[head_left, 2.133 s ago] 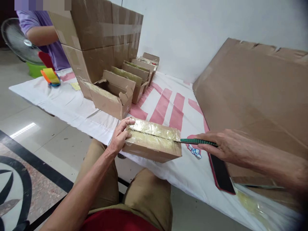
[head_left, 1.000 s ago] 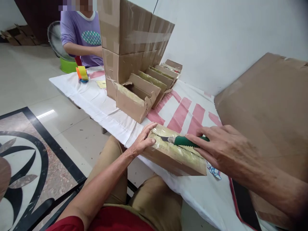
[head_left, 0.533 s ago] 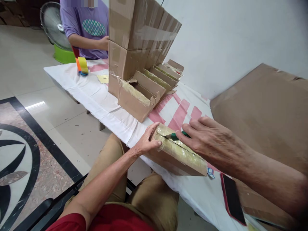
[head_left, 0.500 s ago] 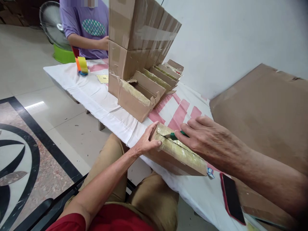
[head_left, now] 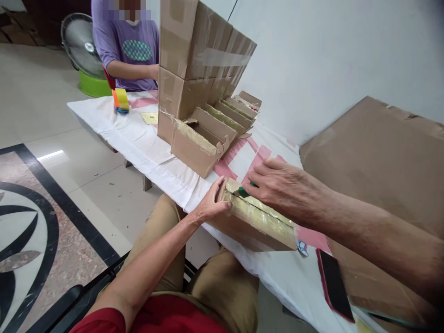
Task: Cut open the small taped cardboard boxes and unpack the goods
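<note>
A cardboard box (head_left: 243,231) lies at the table's near edge, its taped top split by a long slit. My left hand (head_left: 211,203) grips the box's left end, the thumb on top and the fingers round the far corner. My right hand (head_left: 277,185) is closed on a green-handled utility knife (head_left: 244,191). The knife is at the slit near the left end of the box; its blade is hard to make out now. Yellowish tape (head_left: 267,221) covers the top on both sides of the slit.
Tall stacked boxes (head_left: 173,92) and an opened box (head_left: 194,152) stand ahead. Tape rolls (head_left: 121,100) lie far left, a phone (head_left: 335,284) at right. A large cardboard sheet (head_left: 374,185) leans by the wall. A person in purple (head_left: 135,51) sits across.
My right hand has moved left along the box with the knife, and its wrist is higher. My left hand keeps its grip on the box end. The view has shifted slightly.
</note>
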Motion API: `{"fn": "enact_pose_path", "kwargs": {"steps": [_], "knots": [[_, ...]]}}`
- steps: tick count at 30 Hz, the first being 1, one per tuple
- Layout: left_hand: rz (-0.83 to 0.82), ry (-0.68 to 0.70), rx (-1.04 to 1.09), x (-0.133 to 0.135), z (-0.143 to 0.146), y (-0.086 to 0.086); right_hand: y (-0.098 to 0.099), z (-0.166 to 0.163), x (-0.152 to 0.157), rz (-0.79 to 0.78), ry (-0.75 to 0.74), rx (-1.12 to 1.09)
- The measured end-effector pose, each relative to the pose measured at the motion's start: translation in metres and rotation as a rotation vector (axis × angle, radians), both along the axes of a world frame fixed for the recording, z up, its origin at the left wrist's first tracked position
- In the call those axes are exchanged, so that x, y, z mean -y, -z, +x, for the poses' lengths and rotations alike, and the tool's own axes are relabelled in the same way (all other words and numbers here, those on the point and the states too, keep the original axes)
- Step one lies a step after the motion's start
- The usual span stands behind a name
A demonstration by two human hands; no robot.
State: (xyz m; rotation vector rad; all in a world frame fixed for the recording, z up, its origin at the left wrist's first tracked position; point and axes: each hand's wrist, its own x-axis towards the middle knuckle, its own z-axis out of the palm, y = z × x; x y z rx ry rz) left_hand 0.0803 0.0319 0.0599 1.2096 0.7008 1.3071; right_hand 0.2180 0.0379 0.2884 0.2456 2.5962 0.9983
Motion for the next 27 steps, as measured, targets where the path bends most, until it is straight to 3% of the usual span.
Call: {"fn": "enact_pose_path", "kwargs": {"steps": [11, 17, 20, 23, 25, 27], "knots": [[-0.011, 0.003, -0.026, -0.001, -0.001, -0.004, -0.007, 0.023, -0.007, -0.122, 0.039, -0.163], [-0.034, -0.019, -0.01, -0.003, 0.002, -0.001, -0.029, 0.06, -0.013, 0.0, 0.221, -0.341], [-0.018, -0.017, 0.033, -0.003, 0.003, 0.002, -0.032, 0.067, -0.008, -0.2, 0.4, -0.561], [-0.021, -0.071, 0.037, 0.0, 0.005, 0.003, -0.021, 0.072, 0.012, -0.502, 0.708, -0.73], [-0.033, -0.165, -0.01, 0.005, 0.005, 0.002, -0.008, 0.084, 0.032, -0.564, 0.888, -0.855], [-0.02, -0.286, -0.092, 0.012, 0.004, -0.001, 0.009, 0.105, 0.055, -0.51, 1.021, -1.025]]}}
